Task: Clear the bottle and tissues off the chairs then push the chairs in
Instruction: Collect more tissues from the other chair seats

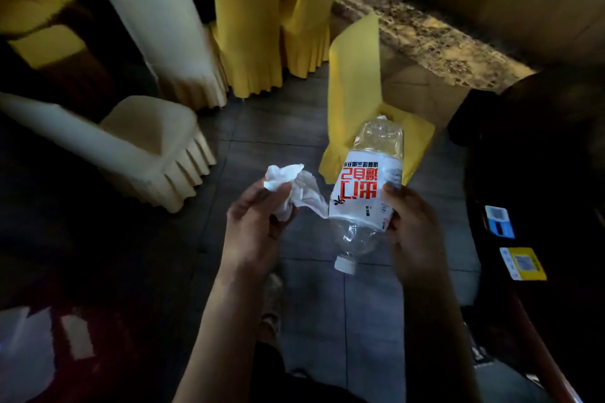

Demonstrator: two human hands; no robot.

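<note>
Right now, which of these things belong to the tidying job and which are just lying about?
Job: bottle in the right hand; crumpled tissue in the left hand; yellow chair; cream chair.
Lying about: blue sticker and yellow sticker on the dark table.

A restaurant dining hall: beyond the right hand (414, 226) stands a yellow-covered chair (353, 85), with cream-covered chairs (147, 141) further left and a dark table (556, 199) bearing code stickers (523, 263) to its right.

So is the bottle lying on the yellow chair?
No, the right hand grips the bottle around its label, up off the yellow chair.
</note>
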